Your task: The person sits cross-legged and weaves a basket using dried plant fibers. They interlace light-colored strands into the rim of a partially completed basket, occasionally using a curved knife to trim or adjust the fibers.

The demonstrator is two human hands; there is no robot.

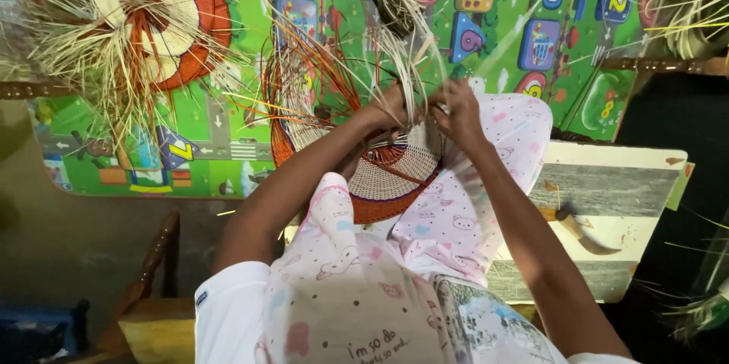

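A half-woven round basket piece [383, 174], white in the middle with an orange rim, rests on my lap over pink patterned trousers [448, 220]. Loose orange and pale straw strands [319, 75] fan out from its far edge. My left hand [387, 110] and my right hand [456, 113] meet at the top of the weave, both pinching pale straw strands that rise to a tied bundle [395, 7]. The fingertips are partly hidden by the strands.
A second woven disc [156, 15], white and orange with loose straw ends, lies at the upper left on a green play mat [524, 0]. A curved knife [581, 231] lies on a striped board [607, 189] at right. More straw [683, 0] sits upper right. A wooden stool [152, 311] stands lower left.
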